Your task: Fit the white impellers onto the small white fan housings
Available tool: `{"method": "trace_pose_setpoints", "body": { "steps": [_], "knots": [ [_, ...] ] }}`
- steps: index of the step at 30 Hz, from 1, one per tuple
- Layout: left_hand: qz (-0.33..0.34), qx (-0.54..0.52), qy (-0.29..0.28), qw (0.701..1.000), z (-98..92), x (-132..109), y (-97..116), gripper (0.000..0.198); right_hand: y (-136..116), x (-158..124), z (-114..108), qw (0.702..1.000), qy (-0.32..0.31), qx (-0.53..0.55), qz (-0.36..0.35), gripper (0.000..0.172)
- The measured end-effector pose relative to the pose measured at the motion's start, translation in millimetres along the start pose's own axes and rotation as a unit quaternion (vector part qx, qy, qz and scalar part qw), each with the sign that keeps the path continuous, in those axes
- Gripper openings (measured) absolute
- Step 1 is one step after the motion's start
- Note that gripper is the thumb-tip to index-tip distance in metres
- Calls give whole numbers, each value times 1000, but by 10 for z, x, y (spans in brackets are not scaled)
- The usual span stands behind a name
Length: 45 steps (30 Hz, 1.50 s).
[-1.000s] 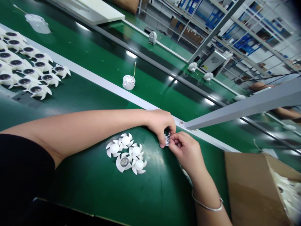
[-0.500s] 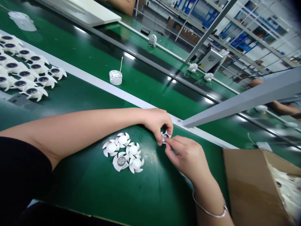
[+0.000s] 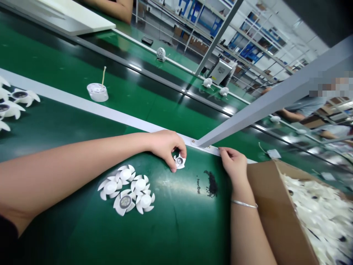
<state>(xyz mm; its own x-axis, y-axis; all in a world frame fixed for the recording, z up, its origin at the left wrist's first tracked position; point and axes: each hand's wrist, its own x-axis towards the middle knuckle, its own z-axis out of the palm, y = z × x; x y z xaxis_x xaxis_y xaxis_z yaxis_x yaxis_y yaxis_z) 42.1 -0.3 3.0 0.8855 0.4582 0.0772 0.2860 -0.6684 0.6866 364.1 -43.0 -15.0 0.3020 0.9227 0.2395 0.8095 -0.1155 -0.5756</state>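
Observation:
My left hand [image 3: 167,145] is closed on a small white fan blade [image 3: 179,161], its hub facing up, just above the green table. My right hand [image 3: 234,162] is beside the white rail with thumb and forefinger pinched together; whatever they hold, if anything, is too small to make out. Between my hands and nearer to me, a scatter of tiny black parts [image 3: 211,184] lies on the table. Left of it is a cluster of several white fan blades [image 3: 140,184], mostly face down, one showing its grey hub [image 3: 125,201].
A cardboard box [image 3: 267,198] full of white fan blades stands at the right. A grey post [image 3: 264,99] rises from the white rail [image 3: 121,116]. Beyond, a white round housing [image 3: 97,92] with a wire sits on the green conveyor. More blades [image 3: 24,96] lie far left. Other people are across the line.
My right hand has left the fan blade in my left hand and moved right to the rail, uncovering the black parts. The view has shifted right.

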Motion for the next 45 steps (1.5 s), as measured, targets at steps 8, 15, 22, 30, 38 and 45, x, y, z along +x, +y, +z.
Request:
{"method": "trace_pose_setpoints", "body": {
  "steps": [8, 15, 22, 30, 38, 45],
  "knots": [
    [2, 5, 5, 1000, 2, 13, -7, 48, 13, 29, 85, 1000, -17, 15, -2, 42],
    [10, -3, 6, 1000, 19, 13, -32, 47, 11, 14, 107, 999, -34, 12, -1, 40],
    [0, -3, 2, 1000, 5, -3, 15, 46, 44, 15, 117, 999, -45, 17, 7, 42],
    [9, 4, 1, 1000, -8, 4, 17, 48, 66, 35, 138, 998, -58, 1, -10, 38],
    [-20, -7, -5, 1000, -26, -2, 8, 49, -3, 40, 152, 998, -45, -18, -35, 27],
    [-44, -9, -19, 999, -22, 1, -5, 50, -22, 31, 156, 998, -42, -24, -37, 24]
  ]
}}
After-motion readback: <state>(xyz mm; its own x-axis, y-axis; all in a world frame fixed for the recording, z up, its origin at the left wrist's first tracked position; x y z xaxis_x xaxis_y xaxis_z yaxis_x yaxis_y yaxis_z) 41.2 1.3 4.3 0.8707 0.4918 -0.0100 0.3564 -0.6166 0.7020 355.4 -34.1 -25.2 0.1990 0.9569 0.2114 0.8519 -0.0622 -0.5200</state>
